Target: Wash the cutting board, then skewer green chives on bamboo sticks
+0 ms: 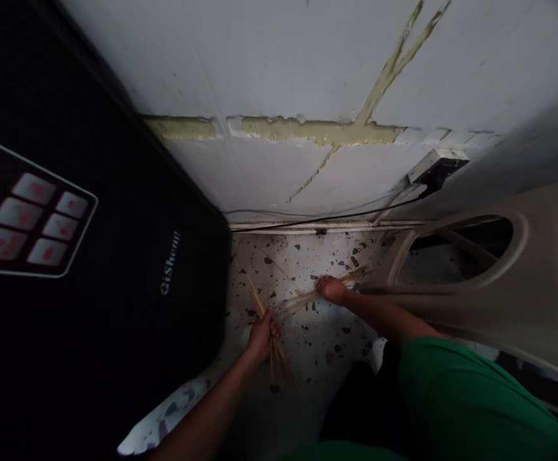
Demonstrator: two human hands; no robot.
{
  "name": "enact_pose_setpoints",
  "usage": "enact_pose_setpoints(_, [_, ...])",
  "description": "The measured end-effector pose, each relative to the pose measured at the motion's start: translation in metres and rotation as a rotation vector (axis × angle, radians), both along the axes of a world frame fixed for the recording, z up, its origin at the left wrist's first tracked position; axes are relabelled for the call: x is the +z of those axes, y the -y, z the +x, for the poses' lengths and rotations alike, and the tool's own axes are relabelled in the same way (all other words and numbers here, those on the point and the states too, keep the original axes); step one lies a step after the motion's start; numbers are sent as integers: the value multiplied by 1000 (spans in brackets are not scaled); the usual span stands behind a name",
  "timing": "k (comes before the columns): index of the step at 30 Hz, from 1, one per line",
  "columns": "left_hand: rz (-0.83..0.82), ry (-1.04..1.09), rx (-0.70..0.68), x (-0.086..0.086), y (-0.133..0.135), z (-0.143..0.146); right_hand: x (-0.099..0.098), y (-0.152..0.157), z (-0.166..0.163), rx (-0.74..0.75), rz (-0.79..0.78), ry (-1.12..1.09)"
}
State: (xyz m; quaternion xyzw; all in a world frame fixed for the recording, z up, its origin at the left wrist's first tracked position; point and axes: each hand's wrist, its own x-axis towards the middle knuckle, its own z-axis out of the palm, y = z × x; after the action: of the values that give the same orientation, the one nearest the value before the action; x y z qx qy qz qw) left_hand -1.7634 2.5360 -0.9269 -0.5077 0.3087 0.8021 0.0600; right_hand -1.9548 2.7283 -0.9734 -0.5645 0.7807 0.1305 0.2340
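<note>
Low over the speckled floor, my left hand (262, 334) is closed around a bundle of thin tan sticks (256, 298). The ends of that bundle stick out above and below the fist. To its right, my right hand (331, 289) grips a second bundle of similar thin sticks (302, 299), which lies more level and points toward the left hand. The far end of this bundle reaches toward the pale plastic chair. Both bundles are a little blurred, and I cannot tell exactly what kind of sticks they are.
A large black box with printed pictures (178, 333) stands close on the left. The pale plastic chair (542, 262) is on the right. A white wall (279, 70) with peeling paint rises ahead, with a socket box (435, 168) and a black cable (356, 214) along its foot.
</note>
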Motion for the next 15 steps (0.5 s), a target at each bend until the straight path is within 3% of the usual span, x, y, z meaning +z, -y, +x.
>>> enact_pose_setpoints(7, [-9, 41, -18, 1, -7, 7, -2, 25, -22, -56, 4, -16])
enact_pose_setpoints(15, [-41, 41, 40, -9, -17, 14, 17, 22, -44, -83, 6, 30])
